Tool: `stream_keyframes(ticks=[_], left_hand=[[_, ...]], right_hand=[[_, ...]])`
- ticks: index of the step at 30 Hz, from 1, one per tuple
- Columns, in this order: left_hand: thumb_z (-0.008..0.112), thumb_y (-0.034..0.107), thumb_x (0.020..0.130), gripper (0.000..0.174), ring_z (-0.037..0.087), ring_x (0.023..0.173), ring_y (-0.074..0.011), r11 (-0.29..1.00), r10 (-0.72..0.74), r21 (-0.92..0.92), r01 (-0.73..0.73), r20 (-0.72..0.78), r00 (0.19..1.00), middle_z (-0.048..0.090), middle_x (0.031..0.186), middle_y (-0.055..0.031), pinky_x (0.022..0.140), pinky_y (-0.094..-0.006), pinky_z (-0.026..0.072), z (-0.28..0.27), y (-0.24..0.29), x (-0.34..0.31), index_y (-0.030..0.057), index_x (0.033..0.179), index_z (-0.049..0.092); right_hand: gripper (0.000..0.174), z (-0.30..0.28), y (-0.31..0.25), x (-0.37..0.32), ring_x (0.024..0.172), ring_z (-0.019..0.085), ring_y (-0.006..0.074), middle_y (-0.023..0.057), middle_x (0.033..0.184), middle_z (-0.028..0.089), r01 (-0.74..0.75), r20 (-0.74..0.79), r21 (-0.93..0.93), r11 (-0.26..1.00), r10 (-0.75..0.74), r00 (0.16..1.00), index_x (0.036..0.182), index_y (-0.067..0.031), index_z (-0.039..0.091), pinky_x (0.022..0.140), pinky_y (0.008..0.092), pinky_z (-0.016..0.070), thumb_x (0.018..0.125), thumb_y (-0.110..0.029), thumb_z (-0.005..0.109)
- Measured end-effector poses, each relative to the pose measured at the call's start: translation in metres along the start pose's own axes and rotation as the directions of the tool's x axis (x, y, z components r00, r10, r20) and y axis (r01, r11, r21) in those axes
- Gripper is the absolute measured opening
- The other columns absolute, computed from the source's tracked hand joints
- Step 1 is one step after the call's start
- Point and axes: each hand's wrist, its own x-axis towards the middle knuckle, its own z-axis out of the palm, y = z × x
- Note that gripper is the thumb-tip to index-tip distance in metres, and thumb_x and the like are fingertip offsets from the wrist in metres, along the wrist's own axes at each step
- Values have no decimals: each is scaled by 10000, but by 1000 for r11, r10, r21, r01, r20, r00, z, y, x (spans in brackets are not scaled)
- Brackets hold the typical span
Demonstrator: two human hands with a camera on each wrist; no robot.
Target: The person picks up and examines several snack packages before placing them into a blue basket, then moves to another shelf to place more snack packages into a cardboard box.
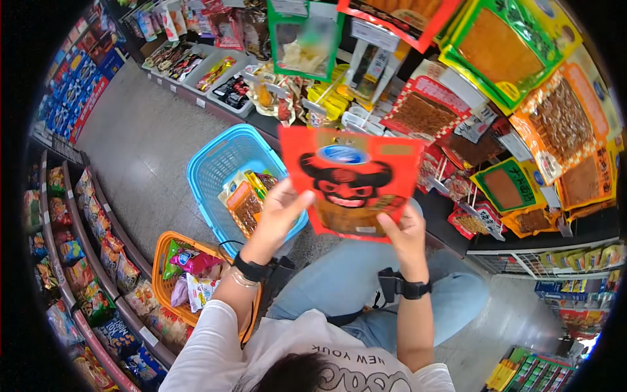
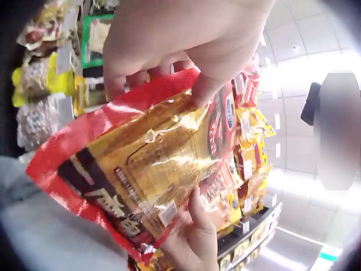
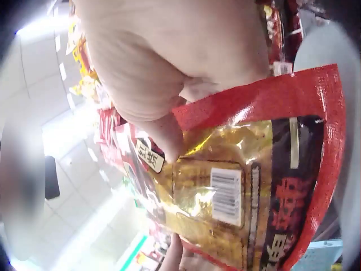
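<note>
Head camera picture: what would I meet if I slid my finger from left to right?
Blue packs at the upper left → orange basket → left hand → red packet → right hand → big green-and-yellow packet at the upper right.

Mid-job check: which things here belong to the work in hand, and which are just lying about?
In the job:
Red packet, held by the left grip and right grip
Blue basket, probably, as packets already lie in it

Seemingly just about:
Orange basket, holding snack bags
Green pouch on display
</note>
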Motion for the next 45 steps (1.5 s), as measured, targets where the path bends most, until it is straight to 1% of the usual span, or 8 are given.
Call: stream_keyframes(ticks=[4,7,10,18,27,42,43,45], left_hand=[[571,149,901,285,539,1093,-195,970,-9,-239,-48,-232,973,571,1187,-52,952,-392,403,-65,0,-2,67,1168,512],[559,162,912,262,543,1076,-182,988,39,-122,-96,-406,913,579,1168,-47,940,-390,411,-107,-7,-5,89,1160,515],[556,113,910,272,546,1076,-166,987,59,-97,-130,-527,848,590,1154,-58,944,-328,413,-154,-16,-3,54,1172,517],[500,109,936,326,498,1130,-166,990,104,134,-45,-474,874,535,1240,-68,985,-323,367,-243,-41,29,17,1247,464],[464,134,942,323,488,1162,-185,1000,10,27,3,-454,891,527,1256,-61,975,-349,379,-306,-73,80,39,1251,462],[560,191,913,229,610,797,-221,990,-122,-82,114,-909,399,594,965,-84,672,-357,512,-375,-150,74,9,1044,519],[563,216,913,263,600,768,-213,987,-140,-81,137,-852,504,577,944,-82,614,-338,509,-394,-153,68,32,1083,481],[569,217,910,277,571,721,-177,988,-146,-107,112,-886,441,568,940,-71,554,-298,472,-393,-146,63,55,1113,475]], right_hand=[[250,57,50,47,898,549,87,30,1001,616,98,129,-149,984,-79,988,1101,-7,574,805,247,444,862,-69,613],[265,94,66,70,983,556,129,50,1059,608,157,188,-297,942,-104,977,1122,-20,556,875,285,434,868,-83,599],[251,124,96,88,1022,588,184,87,1094,630,120,153,-105,987,-103,983,1107,-38,559,837,277,439,869,-111,594],[256,160,108,134,978,596,173,123,1059,622,-295,327,139,945,237,915,1092,20,540,859,301,467,859,-79,579],[217,170,146,164,859,606,128,71,991,645,-409,279,118,905,365,888,1052,-37,562,724,264,462,874,-161,573],[172,164,148,166,734,592,105,31,844,647,-414,156,230,881,386,909,986,-34,578,631,229,435,844,-131,589],[171,164,147,165,730,590,102,29,836,644,-410,151,240,880,383,911,984,-33,578,625,227,434,842,-128,593],[169,163,144,162,722,586,96,25,821,638,-392,138,259,883,368,920,980,-31,578,613,222,431,838,-122,599]])
